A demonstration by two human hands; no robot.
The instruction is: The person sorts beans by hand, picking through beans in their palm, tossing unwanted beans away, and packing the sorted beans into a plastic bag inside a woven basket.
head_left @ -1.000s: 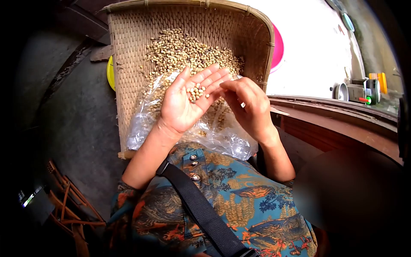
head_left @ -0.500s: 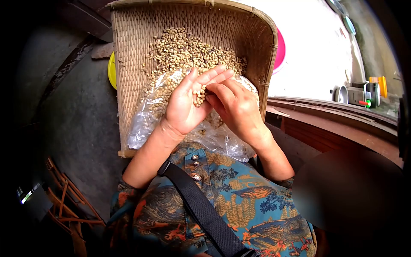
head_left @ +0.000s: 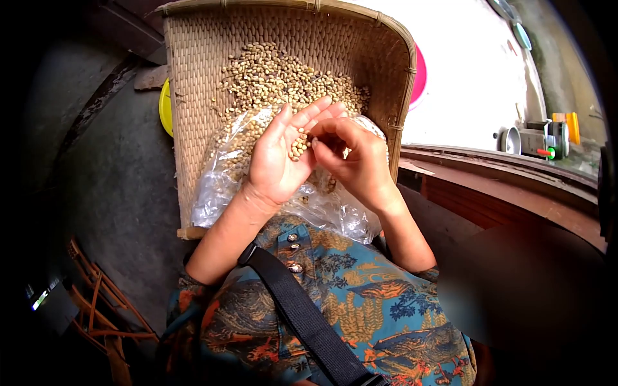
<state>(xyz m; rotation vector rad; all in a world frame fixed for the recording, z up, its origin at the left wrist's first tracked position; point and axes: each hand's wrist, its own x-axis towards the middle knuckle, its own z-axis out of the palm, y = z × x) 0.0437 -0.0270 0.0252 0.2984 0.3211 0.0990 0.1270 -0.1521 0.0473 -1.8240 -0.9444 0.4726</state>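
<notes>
My left hand point(head_left: 277, 161) is palm up and cupped, with its fingers stretched away from me. It holds a small pile of pale tan beans point(head_left: 299, 147) in the palm. Over that palm, my right hand point(head_left: 354, 157) has thumb and forefinger pinched together at the right edge of the pile; whatever is between the tips is hidden. Below both hands lies a clear plastic bag point(head_left: 215, 193) with more beans in it. Many loose beans point(head_left: 277, 77) are spread behind the bag in a woven bamboo basket point(head_left: 193, 96).
Left of the basket is a yellow rim point(head_left: 165, 109), and at its right a pink basin point(head_left: 420, 77). A wooden ledge point(head_left: 502, 186) runs along the right side. A brown folding wooden frame point(head_left: 106, 302) stands at lower left on the dark floor point(head_left: 122, 180).
My right hand has shifted slightly; its fingers have curled and the pinch now sits at the beans' right edge. My left hand stays cupped in nearly the same place.
</notes>
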